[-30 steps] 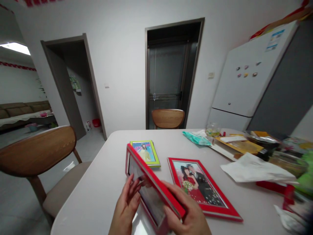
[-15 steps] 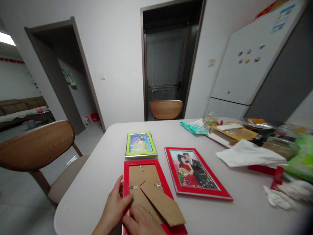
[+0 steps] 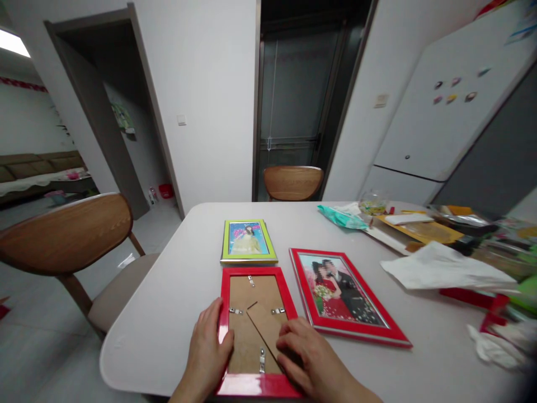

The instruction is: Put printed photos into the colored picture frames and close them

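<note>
A red picture frame [image 3: 253, 279] lies face down near the front edge of the white table [image 3: 176, 291], its brown backing board with metal clips facing up. My left hand [image 3: 207, 350] rests flat on the frame's left edge, fingers stretched out. My right hand [image 3: 308, 361] lies on the backing's fold-out stand at the lower right, fingers spread flat. Beyond it lies a small green-framed photo [image 3: 247, 240], and a larger red-framed photo [image 3: 342, 294] lies face up to the right.
Wooden chairs stand at the left [image 3: 67, 235] and at the far side [image 3: 292, 182]. The table's right part carries white paper [image 3: 444, 268], a teal packet [image 3: 342, 215], a yellow envelope [image 3: 419, 229] and other clutter. A white fridge [image 3: 436, 112] stands at the right.
The red frame went from being held tilted in both hands to lying face down on the table. Both hands now lie flat on its back.
</note>
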`<state>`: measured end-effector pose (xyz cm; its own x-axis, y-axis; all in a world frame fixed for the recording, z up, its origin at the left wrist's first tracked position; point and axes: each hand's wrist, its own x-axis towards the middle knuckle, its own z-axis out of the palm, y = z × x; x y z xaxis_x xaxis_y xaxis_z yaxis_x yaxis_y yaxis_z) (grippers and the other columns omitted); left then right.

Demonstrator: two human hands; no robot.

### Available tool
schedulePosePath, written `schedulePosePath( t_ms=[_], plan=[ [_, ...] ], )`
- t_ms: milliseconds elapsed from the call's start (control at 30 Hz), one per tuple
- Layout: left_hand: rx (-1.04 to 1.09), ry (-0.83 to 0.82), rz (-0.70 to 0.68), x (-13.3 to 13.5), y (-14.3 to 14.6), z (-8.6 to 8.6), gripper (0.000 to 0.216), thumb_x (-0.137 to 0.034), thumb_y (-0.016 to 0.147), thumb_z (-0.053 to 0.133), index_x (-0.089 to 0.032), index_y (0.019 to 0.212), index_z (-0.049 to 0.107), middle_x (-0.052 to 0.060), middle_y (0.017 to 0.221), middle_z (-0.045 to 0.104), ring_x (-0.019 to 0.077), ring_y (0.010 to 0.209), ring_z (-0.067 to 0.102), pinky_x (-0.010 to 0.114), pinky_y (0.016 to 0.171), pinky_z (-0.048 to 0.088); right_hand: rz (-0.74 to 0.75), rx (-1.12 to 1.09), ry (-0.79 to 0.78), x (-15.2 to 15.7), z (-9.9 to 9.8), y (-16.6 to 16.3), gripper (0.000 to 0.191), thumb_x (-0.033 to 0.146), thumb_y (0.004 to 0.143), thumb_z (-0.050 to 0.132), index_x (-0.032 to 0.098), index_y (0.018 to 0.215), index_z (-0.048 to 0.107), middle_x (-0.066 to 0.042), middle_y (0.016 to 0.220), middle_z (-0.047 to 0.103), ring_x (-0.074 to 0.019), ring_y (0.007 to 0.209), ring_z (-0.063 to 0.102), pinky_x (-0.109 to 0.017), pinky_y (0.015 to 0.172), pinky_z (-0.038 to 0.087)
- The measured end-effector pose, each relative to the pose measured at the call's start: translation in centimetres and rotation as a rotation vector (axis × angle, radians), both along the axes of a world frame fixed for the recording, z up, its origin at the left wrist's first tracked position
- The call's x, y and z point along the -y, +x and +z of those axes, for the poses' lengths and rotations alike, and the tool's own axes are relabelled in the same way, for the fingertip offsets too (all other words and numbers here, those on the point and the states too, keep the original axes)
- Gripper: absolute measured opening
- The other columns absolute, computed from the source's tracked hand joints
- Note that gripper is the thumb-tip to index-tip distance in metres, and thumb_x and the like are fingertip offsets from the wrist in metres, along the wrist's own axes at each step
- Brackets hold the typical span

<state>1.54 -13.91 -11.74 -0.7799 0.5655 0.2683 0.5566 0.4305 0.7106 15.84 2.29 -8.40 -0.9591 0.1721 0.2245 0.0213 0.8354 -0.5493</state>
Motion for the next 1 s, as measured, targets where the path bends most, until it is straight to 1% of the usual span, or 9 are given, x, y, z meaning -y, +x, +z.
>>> schedulePosePath(
  t_ms=[100, 167, 300, 433, 533, 667, 733, 867, 1000],
  plan=[
    [0.001, -0.028, 0.006, 0.0, 0.0, -0.1, 0.050, -0.019, 0.067, 0.048, -0.012, 0.117, 0.042, 0.011, 0.118, 0.049, 0.0225, 0.109, 0.043, 0.041, 0.095, 0.032, -0.068, -0.008, 0.021, -1.0, -0.1, -0.8, 0.017, 0.013, 0.072, 0.046, 0.014, 0.083, 0.059, -0.008, 0.089, 0.055, -0.0172, 0.084, 0.049, -0.029, 0.074, 0.040],
    [0.018, -0.027, 0.003, 0.0, -0.1, 0.0, 0.052, -0.021, 0.067, 0.049, -0.011, 0.117, 0.042, 0.012, 0.120, 0.048, 0.0230, 0.110, 0.043, 0.041, 0.096, 0.032, -0.131, 0.014, 0.065, -1.9, 0.1, -1.8, 0.019, 0.011, 0.070, 0.047, 0.013, 0.083, 0.060, -0.009, 0.090, 0.054, -0.0183, 0.086, 0.048, -0.030, 0.076, 0.039],
    [0.057, 0.003, -0.005, 0.0, 0.0, 0.4, 0.051, -0.019, 0.067, 0.049, -0.013, 0.117, 0.043, 0.010, 0.120, 0.049, 0.0224, 0.110, 0.044, 0.040, 0.095, 0.032, -0.201, 0.076, 0.142, -3.3, -0.3, -3.6, 0.016, 0.010, 0.070, 0.045, 0.013, 0.070, 0.061, -0.008, 0.083, 0.054, -0.0169, 0.078, 0.049, -0.027, 0.071, 0.039],
    [0.074, 0.035, -0.004, 0.0, 0.1, 0.6, 0.049, -0.018, 0.066, 0.049, -0.015, 0.116, 0.046, 0.009, 0.118, 0.051, 0.0221, 0.109, 0.045, 0.039, 0.095, 0.033, -0.248, 0.060, 0.147, -3.4, -1.4, -4.3, 0.021, 0.015, 0.075, 0.041, 0.013, 0.073, 0.062, -0.008, 0.083, 0.053, -0.0155, 0.075, 0.050, -0.026, 0.068, 0.039],
    [0.065, 0.049, 0.009, 0.0, 0.2, 0.4, 0.049, -0.017, 0.066, 0.048, -0.015, 0.116, 0.046, 0.008, 0.117, 0.052, 0.0220, 0.107, 0.046, 0.039, 0.094, 0.034, -0.243, 0.062, 0.159, -3.3, -1.4, -4.1, 0.023, 0.017, 0.077, 0.040, 0.014, 0.078, 0.063, -0.009, 0.085, 0.053, -0.0166, 0.078, 0.050, -0.027, 0.070, 0.039],
    [0.030, 0.035, 0.013, -0.2, 0.0, -0.2, 0.051, -0.016, 0.067, 0.047, -0.013, 0.117, 0.043, 0.009, 0.116, 0.051, 0.0213, 0.107, 0.046, 0.038, 0.094, 0.033, -0.246, -0.001, 0.223, -2.1, -0.3, -4.2, 0.021, 0.017, 0.076, 0.044, 0.015, 0.088, 0.061, -0.010, 0.095, 0.054, -0.0203, 0.089, 0.047, -0.031, 0.078, 0.036],
    [0.009, 0.015, 0.010, -0.3, -0.1, -0.4, 0.051, -0.016, 0.068, 0.046, -0.013, 0.118, 0.041, 0.010, 0.116, 0.050, 0.0210, 0.107, 0.045, 0.038, 0.094, 0.033, -0.168, -0.020, 0.211, -0.7, 0.3, -4.9, 0.020, 0.017, 0.077, 0.044, 0.016, 0.088, 0.061, -0.008, 0.095, 0.055, -0.0194, 0.090, 0.046, -0.030, 0.079, 0.035],
    [-0.033, -0.058, -0.005, -0.4, -0.2, -0.7, 0.048, -0.020, 0.072, 0.043, -0.009, 0.118, 0.039, 0.013, 0.117, 0.049, 0.0208, 0.107, 0.045, 0.038, 0.093, 0.034, -0.013, 0.043, 0.182, 2.0, 0.7, -7.6, 0.016, 0.020, 0.077, 0.046, 0.016, 0.077, 0.062, -0.005, 0.081, 0.056, -0.0157, 0.080, 0.049, -0.024, 0.072, 0.037],
    [-0.062, -0.076, -0.007, -0.4, -0.2, -0.7, 0.046, -0.020, 0.073, 0.042, -0.010, 0.118, 0.040, 0.012, 0.117, 0.050, 0.0205, 0.107, 0.045, 0.039, 0.093, 0.034, -0.059, 0.085, 0.210, 3.2, 0.0, -9.9, 0.017, 0.020, 0.077, 0.046, 0.015, 0.069, 0.061, -0.007, 0.076, 0.057, -0.0159, 0.073, 0.050, -0.024, 0.065, 0.036]
  ],
)
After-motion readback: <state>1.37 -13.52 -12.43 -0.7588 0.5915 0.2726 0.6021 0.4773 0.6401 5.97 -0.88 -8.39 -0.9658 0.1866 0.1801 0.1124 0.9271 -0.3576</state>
